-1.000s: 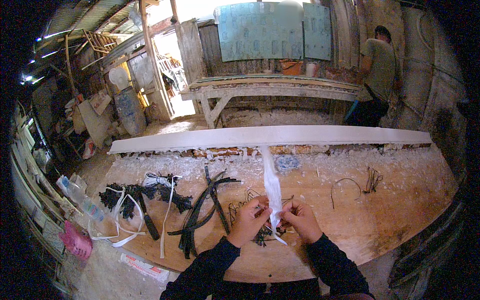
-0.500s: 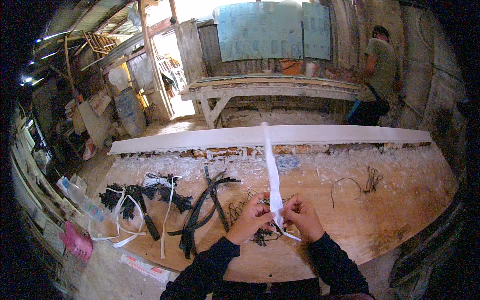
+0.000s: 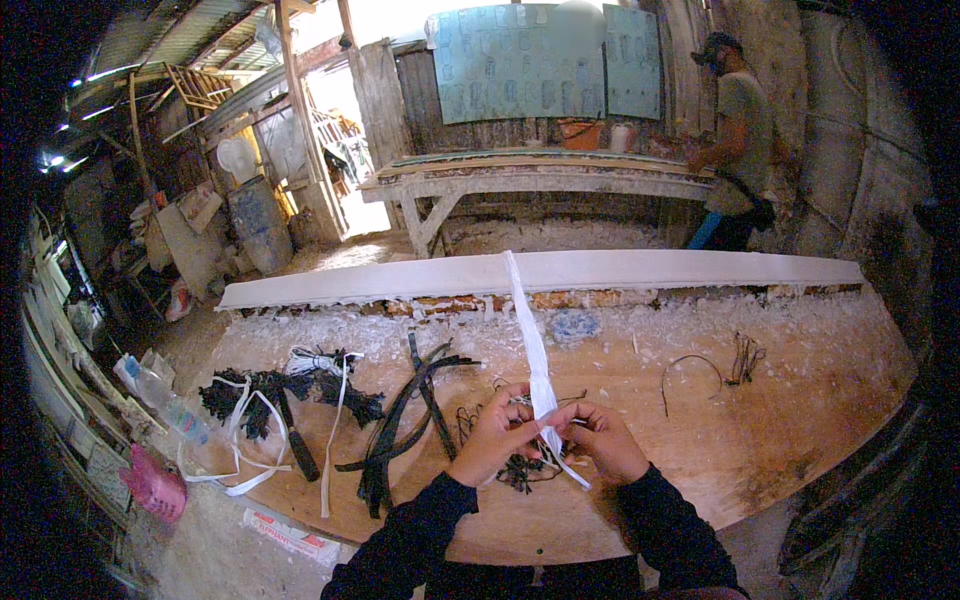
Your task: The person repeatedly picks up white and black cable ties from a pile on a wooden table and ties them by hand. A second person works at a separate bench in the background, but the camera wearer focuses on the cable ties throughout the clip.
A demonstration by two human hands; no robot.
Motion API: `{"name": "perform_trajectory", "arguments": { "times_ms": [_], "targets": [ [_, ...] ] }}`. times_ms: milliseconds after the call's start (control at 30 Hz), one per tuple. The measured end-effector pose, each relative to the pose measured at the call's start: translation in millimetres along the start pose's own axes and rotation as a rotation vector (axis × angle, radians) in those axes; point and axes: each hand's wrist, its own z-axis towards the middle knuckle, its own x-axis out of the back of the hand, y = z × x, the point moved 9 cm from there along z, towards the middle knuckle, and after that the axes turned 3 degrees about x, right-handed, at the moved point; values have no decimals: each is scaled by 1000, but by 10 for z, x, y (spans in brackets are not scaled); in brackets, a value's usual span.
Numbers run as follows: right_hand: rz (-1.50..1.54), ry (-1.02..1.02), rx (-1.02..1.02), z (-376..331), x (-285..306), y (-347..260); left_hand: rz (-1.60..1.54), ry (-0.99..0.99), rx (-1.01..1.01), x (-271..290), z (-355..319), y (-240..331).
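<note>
A long white strip (image 3: 530,345) rises away from me between my two hands, and its far end overlaps the white ledge in the view. My left hand (image 3: 497,435) pinches its lower part between thumb and fingers. Right beside it, my right hand (image 3: 602,437) is closed on the same strip, with thumb and forefinger together. A narrow tail of the strip hangs below both hands. Under them, partly hidden, lies a tangle of thin dark cord (image 3: 520,473) on the wooden tabletop (image 3: 800,400).
Left of my hands lie black strips (image 3: 385,440), a dark frayed bundle (image 3: 255,405) and loose white strips (image 3: 240,460). Thin cord (image 3: 745,360) rests at right. A white-coated ledge (image 3: 680,270) borders the far side. Another person (image 3: 742,140) stands by a bench (image 3: 540,180) behind.
The white strip's upper end has swung left, and its tail has shifted slightly left. Both hands keep hold of it. The person behind has moved left along the bench.
</note>
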Motion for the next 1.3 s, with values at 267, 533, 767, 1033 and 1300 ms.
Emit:
{"name": "perform_trajectory", "arguments": {
  "times_ms": [267,533,767,1033,1300],
  "targets": [
    [-81,1,45,-23,-8,-50,-71,9,22,5,8,-32],
    [-145,83,214,32,75,-91,-137,-64,17,-96,1,-53],
    [-103,133,183,13,169,-111,-80,-83,-43,-22,55,-61],
    [-142,124,242,21,84,-133,-61,-30,-89,15,43,-12],
    [-143,23,153,45,32,-48,-66,-4,-64,47,22,-2]
  ]
}}
